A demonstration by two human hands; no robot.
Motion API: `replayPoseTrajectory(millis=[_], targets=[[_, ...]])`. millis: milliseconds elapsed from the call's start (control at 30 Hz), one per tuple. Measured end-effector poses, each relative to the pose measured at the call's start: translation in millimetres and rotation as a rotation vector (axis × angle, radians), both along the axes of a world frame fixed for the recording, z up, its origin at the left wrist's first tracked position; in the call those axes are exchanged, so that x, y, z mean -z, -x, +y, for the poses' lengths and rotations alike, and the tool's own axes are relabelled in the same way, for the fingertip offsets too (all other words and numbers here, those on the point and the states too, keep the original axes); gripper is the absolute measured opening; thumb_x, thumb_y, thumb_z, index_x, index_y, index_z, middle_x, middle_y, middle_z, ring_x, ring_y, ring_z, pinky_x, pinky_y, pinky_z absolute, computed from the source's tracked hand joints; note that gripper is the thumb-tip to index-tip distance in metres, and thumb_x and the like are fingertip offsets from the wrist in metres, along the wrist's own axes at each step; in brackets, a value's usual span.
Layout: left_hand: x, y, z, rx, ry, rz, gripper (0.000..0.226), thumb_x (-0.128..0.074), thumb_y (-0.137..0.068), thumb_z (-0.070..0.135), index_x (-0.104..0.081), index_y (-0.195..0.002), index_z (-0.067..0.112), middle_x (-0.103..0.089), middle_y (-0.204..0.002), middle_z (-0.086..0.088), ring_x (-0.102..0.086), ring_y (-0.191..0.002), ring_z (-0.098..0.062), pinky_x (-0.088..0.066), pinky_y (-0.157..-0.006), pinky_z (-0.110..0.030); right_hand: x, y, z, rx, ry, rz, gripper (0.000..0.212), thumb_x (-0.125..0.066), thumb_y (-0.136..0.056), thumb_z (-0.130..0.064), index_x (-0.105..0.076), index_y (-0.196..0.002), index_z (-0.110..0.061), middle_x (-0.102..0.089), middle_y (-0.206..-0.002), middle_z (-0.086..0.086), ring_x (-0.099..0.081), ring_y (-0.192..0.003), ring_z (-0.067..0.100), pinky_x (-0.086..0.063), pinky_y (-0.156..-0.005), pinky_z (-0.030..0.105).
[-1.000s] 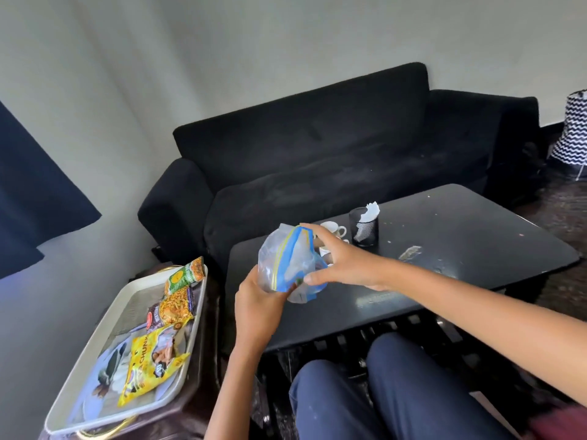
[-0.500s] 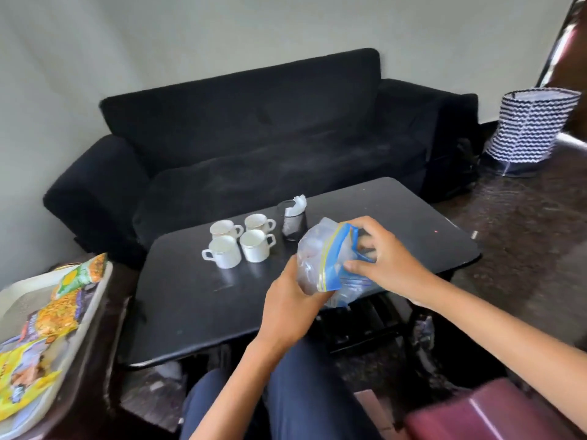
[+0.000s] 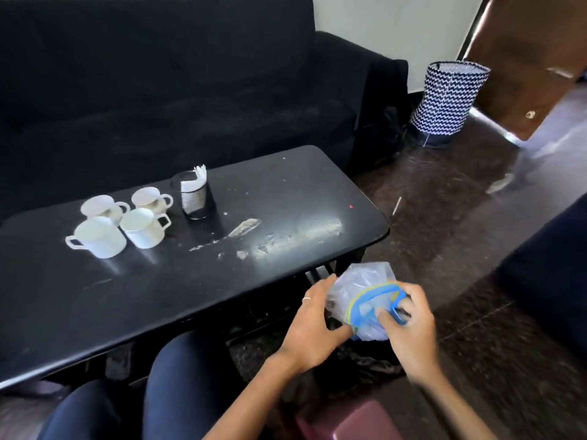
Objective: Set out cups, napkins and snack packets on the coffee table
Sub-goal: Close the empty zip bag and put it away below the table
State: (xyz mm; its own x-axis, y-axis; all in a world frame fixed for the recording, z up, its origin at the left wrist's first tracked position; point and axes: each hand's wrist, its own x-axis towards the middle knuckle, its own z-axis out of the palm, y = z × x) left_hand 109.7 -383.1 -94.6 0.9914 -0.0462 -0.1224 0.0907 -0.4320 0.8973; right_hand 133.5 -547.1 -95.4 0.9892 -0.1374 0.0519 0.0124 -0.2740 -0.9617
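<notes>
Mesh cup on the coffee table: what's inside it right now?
White folded napkins stand in the black mesh cup, tips poking above its rim. The dark mesh hides how many there are and anything beneath them.

left hand (image 3: 313, 325) + right hand (image 3: 409, 328) | grip zip bag (image 3: 365, 300) | beside coffee table (image 3: 190, 287)

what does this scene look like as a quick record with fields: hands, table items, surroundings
left hand: grips the clear plastic bag from its left side
right hand: pinches the bag's blue strip
bag position: held off the coffee table, past its near right corner
cups: four white ones, clustered on the table's left part
napkins: upright in a dark mesh holder beside the cups
snack packets: none in view
surroundings: black sofa behind the table, zigzag basket on the floor
</notes>
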Motion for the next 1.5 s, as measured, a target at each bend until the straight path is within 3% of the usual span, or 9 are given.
replayPoseTrajectory(millis=[233,333,567,667,767,1067,1200,1333,1500], targets=[[62,-20,-30,0.191,-0.129,0.229,0.079,-0.064,-0.086,0.03,-0.02,-0.151,0.022,-0.025,-0.156,0.001,-0.023,-0.143,-0.01,-0.016,-0.116,-0.02,76,-16,-24,0.333,0.112,0.06,0.038,-0.061,-0.082,-0.001,-0.049,-0.105,-0.029,-0.057,-0.101,-0.001,-0.054,-0.092,0.019,-0.039,-0.076,0.029],[84,-34,-45,0.28,-0.185,0.352,0.079,-0.061,-0.089,0.034,-0.014,-0.152,0.024,-0.025,-0.157,-0.002,-0.024,-0.144,-0.015,-0.022,-0.116,-0.025,110,-30,-33,0.373,0.261,0.134,0.036,-0.061,-0.083,-0.007,-0.049,-0.113,-0.02,-0.062,-0.102,0.006,-0.058,-0.093,0.029,-0.041,-0.074,0.031],[121,-62,-61,0.404,-0.365,0.575,0.087,-0.059,-0.089,0.039,-0.003,-0.153,0.022,-0.022,-0.158,-0.01,-0.03,-0.142,-0.028,-0.031,-0.113,-0.035,163,-45,-41,0.165,0.503,0.425,0.067,-0.062,-0.086,-0.016,-0.028,-0.144,-0.012,-0.033,-0.146,0.016,-0.039,-0.128,0.034,-0.04,-0.095,0.045],[130,-68,-56,0.433,-0.472,0.649,0.084,-0.056,-0.09,0.041,-0.006,-0.153,0.017,-0.02,-0.159,-0.01,-0.029,-0.143,-0.027,-0.03,-0.114,-0.036,178,-43,-44,0.035,0.579,0.66,0.079,-0.066,-0.084,-0.019,-0.02,-0.148,-0.01,-0.021,-0.152,0.017,-0.032,-0.135,0.036,-0.037,-0.103,0.047],[134,-69,-50,0.475,-0.527,0.71,0.081,-0.049,-0.095,0.041,0.003,-0.153,0.018,-0.011,-0.161,-0.008,-0.023,-0.145,-0.027,-0.028,-0.115,-0.039,183,-38,-44,-0.014,0.596,0.744,0.068,-0.064,-0.086,-0.019,-0.029,-0.144,-0.011,-0.03,-0.148,0.015,-0.034,-0.134,0.034,-0.039,-0.103,0.046],[121,-50,-36,0.342,-0.501,0.649,0.068,-0.045,-0.098,0.035,-0.008,-0.153,0.021,-0.02,-0.158,-0.008,-0.035,-0.138,-0.03,-0.038,-0.108,-0.04,166,-23,-30,-0.03,0.523,0.636,0.046,-0.057,-0.087,-0.011,-0.047,-0.132,-0.009,-0.048,-0.132,0.014,-0.046,-0.121,0.031,-0.042,-0.098,0.042],[100,-42,-29,0.269,-0.457,0.54,0.063,-0.047,-0.096,0.033,-0.019,-0.152,0.021,-0.031,-0.154,-0.009,-0.04,-0.135,-0.03,-0.039,-0.107,-0.038,141,-25,-15,-0.098,0.417,0.549,0.024,-0.053,-0.085,-0.01,-0.054,-0.107,-0.003,-0.055,-0.109,0.019,-0.051,-0.1,0.027,-0.037,-0.081,0.032],[70,-32,-20,0.184,-0.363,0.385,0.057,-0.05,-0.095,0.027,-0.03,-0.148,0.019,-0.039,-0.149,-0.01,-0.04,-0.135,-0.027,-0.034,-0.107,-0.033,97,-26,11,-0.128,0.339,0.384,0.041,-0.055,-0.087,-0.008,-0.053,-0.128,-0.007,-0.056,-0.129,0.011,-0.051,-0.119,0.026,-0.04,-0.102,0.039],[35,-5,10,0.014,-0.272,0.206,0.059,-0.052,-0.093,0.027,-0.03,-0.148,0.021,-0.037,-0.151,-0.002,-0.036,-0.138,-0.02,-0.031,-0.113,-0.032,45,-26,50,-0.359,0.305,0.18,0.04,-0.058,-0.087,-0.009,-0.054,-0.127,-0.016,-0.056,-0.126,0.004,-0.052,-0.116,0.022,-0.042,-0.096,0.032]])
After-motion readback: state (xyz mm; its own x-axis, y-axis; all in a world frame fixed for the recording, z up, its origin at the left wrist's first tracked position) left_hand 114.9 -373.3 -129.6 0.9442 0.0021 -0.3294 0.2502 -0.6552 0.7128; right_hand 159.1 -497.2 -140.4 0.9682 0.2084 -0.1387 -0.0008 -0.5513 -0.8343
